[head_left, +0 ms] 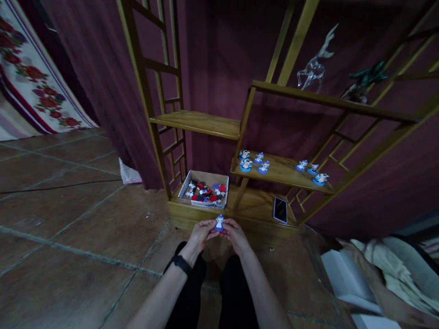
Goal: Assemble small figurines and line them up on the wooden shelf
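Observation:
A small blue-and-white figurine [219, 222] is pinched between both my hands in front of a wooden shelf unit [202, 123]. My left hand [201, 234], with a black band on the wrist, grips it from the left. My right hand [235, 236] grips it from the right. Just beyond, on the bottom board, a white box [190, 179] holds several red, black and blue figurines. On the low right shelf [284, 176] stand several blue figurines like it, in two groups.
A dark phone [280, 210] lies on the bottom board right of the box. A clear glass deer [313, 64] and a dark green ornament [365, 82] stand on the upper shelf. Maroon curtain behind, tiled floor left, white box and cloth [387, 269] at right.

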`<state>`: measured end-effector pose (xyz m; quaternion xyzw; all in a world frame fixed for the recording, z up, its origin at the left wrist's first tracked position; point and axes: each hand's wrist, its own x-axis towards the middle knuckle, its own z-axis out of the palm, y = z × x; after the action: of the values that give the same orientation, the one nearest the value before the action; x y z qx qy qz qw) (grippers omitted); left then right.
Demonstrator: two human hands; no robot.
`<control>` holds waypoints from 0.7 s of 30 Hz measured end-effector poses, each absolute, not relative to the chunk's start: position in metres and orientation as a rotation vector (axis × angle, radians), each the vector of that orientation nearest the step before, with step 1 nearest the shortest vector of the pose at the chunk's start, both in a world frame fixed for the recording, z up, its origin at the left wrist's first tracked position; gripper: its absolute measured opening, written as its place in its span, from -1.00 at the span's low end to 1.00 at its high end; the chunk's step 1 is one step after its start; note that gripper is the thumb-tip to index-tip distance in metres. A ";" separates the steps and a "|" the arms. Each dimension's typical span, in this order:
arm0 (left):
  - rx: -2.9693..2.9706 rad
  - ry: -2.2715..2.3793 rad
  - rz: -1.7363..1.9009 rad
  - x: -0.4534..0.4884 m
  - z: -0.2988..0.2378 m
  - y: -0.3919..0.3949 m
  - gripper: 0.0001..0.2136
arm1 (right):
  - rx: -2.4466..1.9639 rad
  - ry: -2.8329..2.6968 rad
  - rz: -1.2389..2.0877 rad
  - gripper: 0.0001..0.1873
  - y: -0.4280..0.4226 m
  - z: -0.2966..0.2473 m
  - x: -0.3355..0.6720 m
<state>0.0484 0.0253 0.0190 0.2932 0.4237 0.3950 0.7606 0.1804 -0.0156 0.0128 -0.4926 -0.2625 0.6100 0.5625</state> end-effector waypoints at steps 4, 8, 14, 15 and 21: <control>0.659 0.930 0.856 0.054 0.009 0.000 -0.90 | -1.168 -0.578 1.393 -0.74 -0.042 0.005 0.178; 0.642 0.896 0.812 0.059 0.011 -0.011 -0.92 | -1.129 -0.580 1.258 -0.75 -0.051 0.004 0.179; 0.584 0.819 0.764 0.057 0.019 -0.018 -0.91 | -1.113 -0.566 1.231 -0.73 -0.059 0.009 0.182; 0.584 0.816 0.765 0.056 0.018 -0.019 -0.90 | -1.114 -0.569 1.225 -0.73 -0.060 0.010 0.182; 0.605 0.819 0.764 0.050 0.009 -0.014 -0.90 | -1.164 -0.592 1.189 -0.75 -0.056 0.006 0.173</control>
<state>0.0498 -0.0137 0.0094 0.2823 0.3825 0.3568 0.8041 0.1734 -0.0559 0.0060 -0.5093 -0.2590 0.5204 0.6346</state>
